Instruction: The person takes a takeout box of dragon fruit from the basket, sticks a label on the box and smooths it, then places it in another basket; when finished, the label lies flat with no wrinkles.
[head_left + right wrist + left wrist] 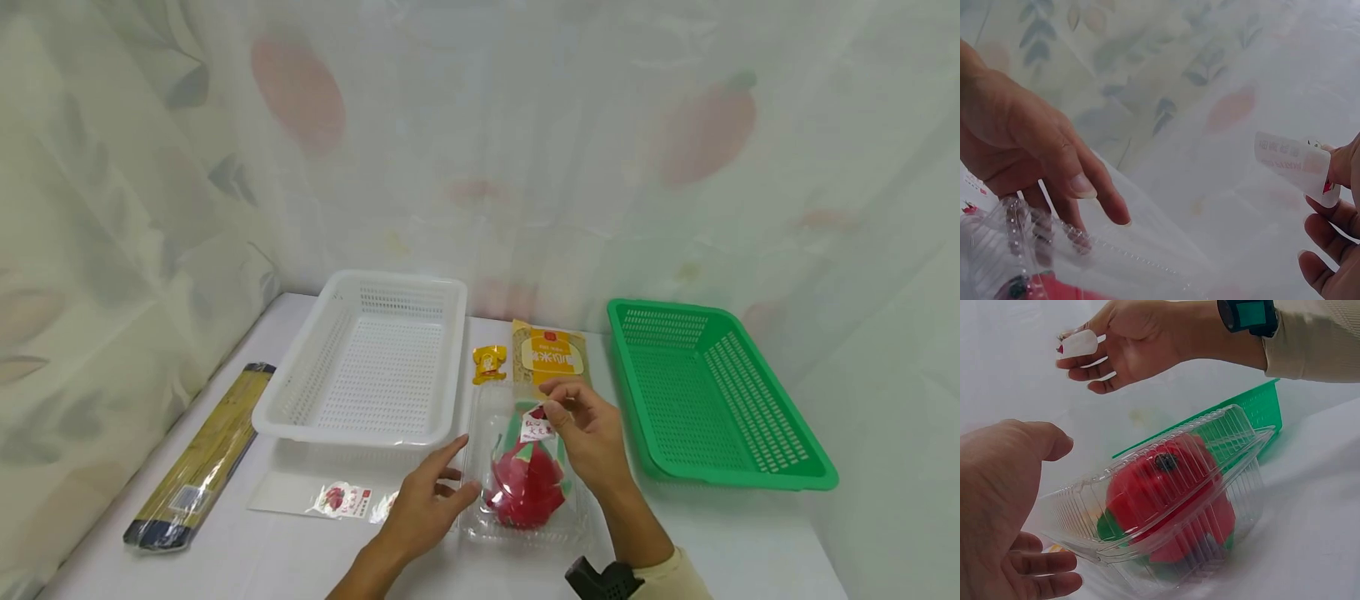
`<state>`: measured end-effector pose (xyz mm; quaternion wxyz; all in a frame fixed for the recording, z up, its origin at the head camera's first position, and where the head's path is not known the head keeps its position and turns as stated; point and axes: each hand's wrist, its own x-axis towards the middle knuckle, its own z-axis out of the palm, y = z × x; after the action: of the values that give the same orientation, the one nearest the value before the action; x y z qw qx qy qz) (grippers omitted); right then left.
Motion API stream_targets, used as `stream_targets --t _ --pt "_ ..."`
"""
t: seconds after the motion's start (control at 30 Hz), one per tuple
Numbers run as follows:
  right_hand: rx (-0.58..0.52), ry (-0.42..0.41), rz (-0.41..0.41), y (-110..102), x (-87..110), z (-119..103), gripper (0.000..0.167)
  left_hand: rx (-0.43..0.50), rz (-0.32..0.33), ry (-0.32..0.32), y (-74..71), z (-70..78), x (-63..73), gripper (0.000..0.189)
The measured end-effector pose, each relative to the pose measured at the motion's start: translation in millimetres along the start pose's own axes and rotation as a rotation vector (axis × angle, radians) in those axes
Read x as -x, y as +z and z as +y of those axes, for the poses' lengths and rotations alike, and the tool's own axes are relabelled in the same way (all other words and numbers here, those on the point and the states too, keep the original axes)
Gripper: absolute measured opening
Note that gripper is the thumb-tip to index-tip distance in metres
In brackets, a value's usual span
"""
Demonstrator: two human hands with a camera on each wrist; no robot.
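Note:
My right hand (592, 437) pinches a small white sticker (536, 428) with a red fruit picture and lettering. It holds the sticker above a clear plastic clamshell box (1244, 434). Inside the closed box lies a red dragon fruit (527, 493) with green tips. At the box's left side is my left hand (426, 507), its fingers loosely spread and holding nothing; whether they touch the box I cannot tell. In the right wrist view the sticker (1291, 165) curves away from the thumb and finger, with its lettering showing through reversed.
A white basket (262, 412) stands at the back left, over a sheet of stickers (288, 492). Wrapped bamboo-coloured sticks (206, 454) lie further left. Behind the box are a small yellow packet (489, 364) and a larger yellow bag (551, 354). A green basket (637, 408) stands right.

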<state>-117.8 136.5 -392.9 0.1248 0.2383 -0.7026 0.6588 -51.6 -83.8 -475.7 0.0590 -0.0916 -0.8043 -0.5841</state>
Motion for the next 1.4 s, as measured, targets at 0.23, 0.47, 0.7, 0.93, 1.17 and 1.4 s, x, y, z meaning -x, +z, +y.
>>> stream_targets --t 0.23,0.47,0.7,0.93,1.17,1.4 --pt "-0.036 0.038 -0.02 -1 -0.8 12 0.008 -0.033 -0.03 -0.01 2.4 -2.8 -4.2 0.062" --pt "-0.018 0.056 -0.041 -2 -0.9 26 0.004 -0.053 -0.051 -0.006 4.1 -3.6 -6.3 0.063" --pt "-0.008 0.007 -0.129 -6 -0.5 40 0.004 -0.064 -0.059 -0.005 5.5 -3.6 -7.1 0.064" --pt "0.024 0.002 -0.167 -8 -0.6 49 0.006 -0.09 -0.071 -0.032 6.9 -4.1 -7.3 0.066" --pt "0.09 0.04 -0.179 -5 -0.5 36 0.006 -0.093 -0.068 -0.026 7.3 -5.5 -7.3 0.066" --pt "0.135 0.038 -0.188 -2 -1.0 23 0.006 -0.078 -0.066 -0.014 8.4 -8.0 -7.8 0.064"
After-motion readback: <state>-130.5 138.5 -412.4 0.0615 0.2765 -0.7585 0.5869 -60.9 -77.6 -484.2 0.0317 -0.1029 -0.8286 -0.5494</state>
